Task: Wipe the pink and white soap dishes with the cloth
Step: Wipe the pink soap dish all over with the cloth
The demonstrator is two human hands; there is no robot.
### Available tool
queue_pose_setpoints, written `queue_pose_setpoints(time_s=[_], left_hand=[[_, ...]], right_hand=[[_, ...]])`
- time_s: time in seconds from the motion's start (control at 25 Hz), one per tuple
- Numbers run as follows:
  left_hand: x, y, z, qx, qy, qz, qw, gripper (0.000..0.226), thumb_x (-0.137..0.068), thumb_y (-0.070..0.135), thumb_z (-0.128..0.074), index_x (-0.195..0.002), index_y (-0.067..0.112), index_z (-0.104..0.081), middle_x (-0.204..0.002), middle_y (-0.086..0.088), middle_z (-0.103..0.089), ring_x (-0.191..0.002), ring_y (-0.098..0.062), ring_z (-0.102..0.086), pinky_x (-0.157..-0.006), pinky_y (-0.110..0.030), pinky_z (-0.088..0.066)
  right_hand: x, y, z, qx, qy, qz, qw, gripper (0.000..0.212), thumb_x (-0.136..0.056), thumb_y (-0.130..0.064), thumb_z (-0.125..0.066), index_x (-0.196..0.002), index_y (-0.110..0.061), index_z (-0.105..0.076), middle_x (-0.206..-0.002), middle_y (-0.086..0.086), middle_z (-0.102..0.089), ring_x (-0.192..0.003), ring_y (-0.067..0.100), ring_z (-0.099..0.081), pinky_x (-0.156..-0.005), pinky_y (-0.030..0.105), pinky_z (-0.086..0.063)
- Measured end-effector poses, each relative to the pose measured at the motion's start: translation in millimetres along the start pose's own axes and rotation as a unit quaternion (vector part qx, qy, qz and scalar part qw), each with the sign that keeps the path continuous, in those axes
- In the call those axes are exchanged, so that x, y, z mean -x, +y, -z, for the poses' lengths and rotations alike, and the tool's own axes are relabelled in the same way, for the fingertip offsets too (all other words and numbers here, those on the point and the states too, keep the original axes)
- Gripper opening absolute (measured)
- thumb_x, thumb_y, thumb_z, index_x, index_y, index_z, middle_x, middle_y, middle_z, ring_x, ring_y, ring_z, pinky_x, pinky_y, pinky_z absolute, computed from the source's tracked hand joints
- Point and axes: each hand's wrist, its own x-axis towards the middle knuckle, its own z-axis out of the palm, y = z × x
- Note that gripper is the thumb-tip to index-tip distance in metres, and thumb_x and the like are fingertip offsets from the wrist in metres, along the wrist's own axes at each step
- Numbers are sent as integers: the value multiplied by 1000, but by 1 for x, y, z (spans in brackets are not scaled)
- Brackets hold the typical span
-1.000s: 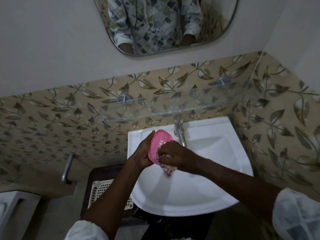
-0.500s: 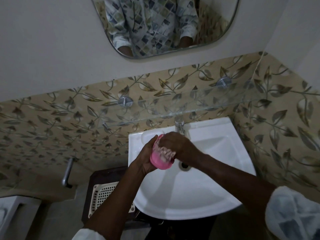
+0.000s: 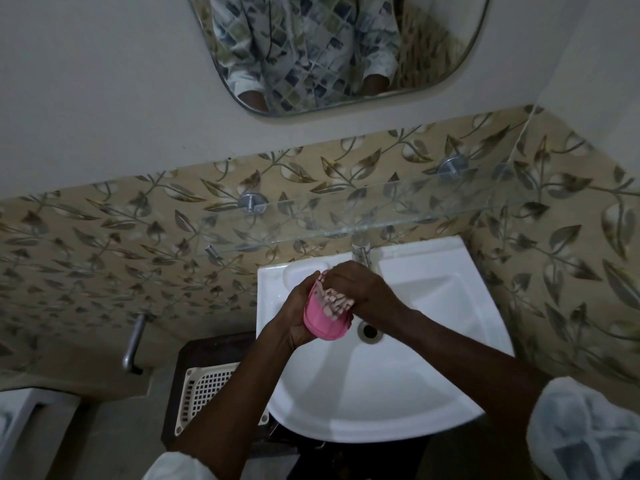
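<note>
My left hand [image 3: 298,315] grips a pink soap dish [image 3: 320,322] from its left side, holding it tilted over the white sink [image 3: 398,386]. A bunched pink-and-white cloth [image 3: 334,303] is pressed into the dish by my right hand [image 3: 360,284], which covers the dish's upper part. A white latticed dish or tray [image 3: 204,393] lies on a dark stand left of the sink, partly hidden under my left forearm.
A metal tap [image 3: 362,252] stands at the sink's back, just behind my right hand. A glass shelf [image 3: 398,209] juts out above the sink. The drain [image 3: 370,330] sits right of the dish. A mirror [image 3: 329,46] hangs above.
My right hand slid the cloth from the dish's lower edge up into the dish. The dish turned so its rounded end points down, and both hands shifted slightly toward the tap.
</note>
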Motion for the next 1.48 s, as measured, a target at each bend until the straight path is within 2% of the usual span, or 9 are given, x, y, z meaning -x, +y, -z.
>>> queue_pose_setpoints(time_s=[0.16,0.32,0.52,0.76,0.8,0.92,1.0,1.16,1.48], left_hand=[[-3,-1,3,1,20,-11,1000,54,-96,42,-48,-99,-5,-74,-88,-22,-74,-77,-33,-73,-73,-40,-62],[-7,-4,-2,-34,59,-96,993,52,-101,48,-40,-108,8,-72,-99,-17,-74,-90,-30,-68,-84,-42,-53],[-13,-18,1,-100,120,-199,967,48,-103,48,-37,-106,16,-72,-98,-11,-78,-86,-25,-76,-65,-34,-61],[-14,-21,5,-158,116,-281,940,54,-100,55,-35,-126,16,-61,-121,-13,-71,-111,-25,-69,-89,-39,-59],[-14,-25,7,-142,110,-255,950,55,-99,57,-34,-124,18,-64,-121,-10,-72,-109,-21,-70,-89,-36,-58],[-17,-22,5,-75,118,-228,964,58,-102,55,-31,-115,11,-68,-113,-15,-75,-99,-24,-74,-82,-37,-59],[-17,-17,4,-39,127,-204,970,61,-99,57,-38,-113,4,-66,-94,-18,-76,-83,-30,-74,-71,-38,-60],[-11,-6,-13,-6,153,-185,971,71,-98,56,-41,-137,-1,-51,-125,-31,-58,-106,-40,-58,-100,-53,-45],[-10,-11,-15,9,142,-161,977,68,-98,53,-46,-139,0,-50,-105,-24,-65,-94,-36,-63,-86,-48,-51]], right_hand=[[5,-8,-1,-17,-35,96,995,22,-94,-11,-60,-102,5,-73,-104,23,-72,-96,38,-70,-87,44,-57],[-12,-15,-6,83,-28,-245,965,21,-85,-4,-66,-105,-7,-71,-96,12,-70,-87,34,-66,-69,36,-54],[-30,-20,-12,-56,-70,-599,795,17,-77,-16,-71,-91,-6,-68,-90,12,-72,-86,30,-68,-59,23,-42],[-29,-32,-4,-458,46,-693,555,35,-72,13,-68,-107,5,-70,-101,22,-74,-91,35,-73,-86,49,-59],[-32,-31,-3,-441,64,-669,595,34,-73,9,-70,-106,2,-72,-99,19,-75,-91,33,-73,-87,47,-59],[-23,-51,-7,-94,-11,-471,877,36,-77,-6,-70,-113,-11,-71,-107,5,-74,-96,22,-69,-83,29,-56],[4,-59,-15,14,-89,-292,952,46,-75,3,-63,-118,-12,-65,-114,7,-66,-99,28,-64,-79,34,-55],[20,-31,-2,27,-108,-250,962,40,-71,15,-57,-104,-5,-69,-102,14,-65,-93,35,-64,-73,40,-55],[22,-29,0,17,-77,-214,974,36,-65,16,-60,-94,-2,-69,-93,13,-66,-85,33,-63,-71,39,-56]])
